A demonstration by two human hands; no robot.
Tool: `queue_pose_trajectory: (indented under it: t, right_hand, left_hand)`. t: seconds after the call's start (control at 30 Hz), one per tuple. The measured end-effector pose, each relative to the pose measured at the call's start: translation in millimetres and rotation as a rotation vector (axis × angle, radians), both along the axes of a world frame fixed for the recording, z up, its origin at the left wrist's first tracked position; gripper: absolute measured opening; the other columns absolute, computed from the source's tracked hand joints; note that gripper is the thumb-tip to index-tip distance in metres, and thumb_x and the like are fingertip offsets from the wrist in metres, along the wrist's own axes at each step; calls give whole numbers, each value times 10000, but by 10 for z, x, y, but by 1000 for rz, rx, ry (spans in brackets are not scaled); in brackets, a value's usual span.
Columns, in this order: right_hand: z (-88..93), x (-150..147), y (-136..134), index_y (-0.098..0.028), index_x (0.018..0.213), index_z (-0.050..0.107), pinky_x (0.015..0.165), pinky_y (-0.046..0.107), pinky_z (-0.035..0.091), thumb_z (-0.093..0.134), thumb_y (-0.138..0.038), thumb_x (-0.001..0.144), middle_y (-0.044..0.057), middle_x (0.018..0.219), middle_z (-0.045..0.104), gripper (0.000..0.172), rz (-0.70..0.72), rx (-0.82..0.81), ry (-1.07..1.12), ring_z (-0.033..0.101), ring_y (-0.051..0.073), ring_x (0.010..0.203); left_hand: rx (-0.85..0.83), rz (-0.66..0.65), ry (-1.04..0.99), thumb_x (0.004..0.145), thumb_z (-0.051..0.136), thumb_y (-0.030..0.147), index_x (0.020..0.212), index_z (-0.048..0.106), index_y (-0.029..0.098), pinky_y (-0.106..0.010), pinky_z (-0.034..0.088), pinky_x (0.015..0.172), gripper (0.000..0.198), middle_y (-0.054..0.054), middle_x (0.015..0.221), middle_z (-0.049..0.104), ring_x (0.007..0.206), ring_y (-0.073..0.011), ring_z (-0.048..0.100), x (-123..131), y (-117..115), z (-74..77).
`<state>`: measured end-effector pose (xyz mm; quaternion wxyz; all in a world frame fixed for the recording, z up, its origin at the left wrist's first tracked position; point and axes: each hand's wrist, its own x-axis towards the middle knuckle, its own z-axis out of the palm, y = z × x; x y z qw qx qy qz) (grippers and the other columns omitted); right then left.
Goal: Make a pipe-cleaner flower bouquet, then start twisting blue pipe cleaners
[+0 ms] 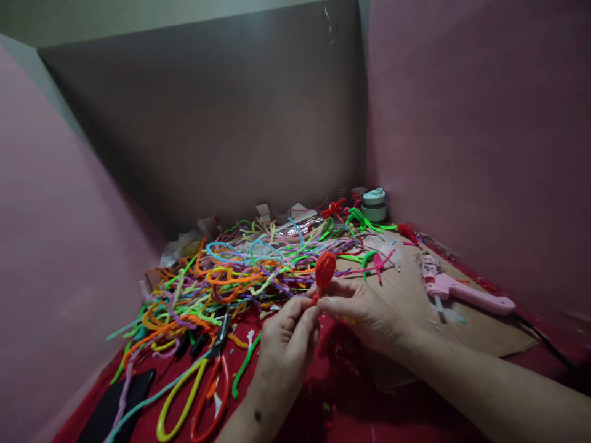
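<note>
Both hands meet in front of me around a red fuzzy pipe-cleaner piece [325, 269], which has an oval, petal-like top standing upright above the fingers. My left hand [289, 338] pinches its lower end between thumb and fingers. From the other side, my right hand [360, 311] grips the same piece just below the oval, thumb and forefinger pressed together. The fingers hide most of the lower part. Left of my left hand lie scissors [215, 369] with one yellow and one red handle loop, blades pointing away. A short green pipe cleaner [246, 365] rests beside that wrist.
A tangled heap of colourful pipe cleaners [231, 277] covers the left and middle. On the cardboard [401, 307] at right sits a pink glue gun [466, 292] with its cord trailing right. A mint-green container [373, 206] stands at the back; a dark flat object [115, 409] lies front left.
</note>
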<state>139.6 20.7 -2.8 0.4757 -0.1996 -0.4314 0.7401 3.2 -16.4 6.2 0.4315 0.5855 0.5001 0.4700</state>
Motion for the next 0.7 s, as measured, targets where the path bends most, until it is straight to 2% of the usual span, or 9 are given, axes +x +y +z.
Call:
queue_pose_trajectory:
  t: [0.1,0.2,0.3,0.4,0.57,0.7]
  right_hand:
    - [33,22,12,-146,783,695,688,270,394,735,-220,606,-1,703,639,196,12,-27,5,548,116,660]
    - [-4,25,42,-138,817,693,599,237,380,729,-207,611,-1,661,634,220,93,-91,28,539,97,589]
    - [-65,16,65,-139,871,687,568,218,371,725,-211,618,6,650,633,265,200,-164,65,552,92,574]
    - [-98,3,68,-133,863,686,564,216,371,732,-207,617,8,637,631,261,202,-153,101,540,88,559]
    - [-102,-14,48,-132,816,686,611,226,396,729,-169,633,-2,653,627,191,111,-95,111,508,73,550]
    - [-98,-20,40,-125,792,675,632,237,422,727,-173,630,10,676,638,177,80,-117,110,565,99,599]
  left_hand:
    - [-190,-94,-245,812,549,319,712,520,161,-129,209,322,190,75,468,409,318,-12,282,-9,6,44]
    - [-327,-231,-513,806,563,300,759,529,158,-107,201,274,154,86,443,414,272,1,210,-28,27,18]
    - [-416,-424,-727,822,542,276,791,548,158,-108,249,238,122,96,447,397,257,8,130,-57,56,-43]
    - [-448,-537,-819,852,499,250,792,558,149,-103,287,240,132,97,460,380,260,15,96,-81,76,-84]
    - [-439,-549,-837,857,495,262,777,554,141,-106,308,242,156,94,464,382,252,19,112,-73,79,-69]
    - [-407,-433,-711,833,525,288,775,554,142,-116,289,237,160,87,459,405,259,7,160,-49,65,-25]
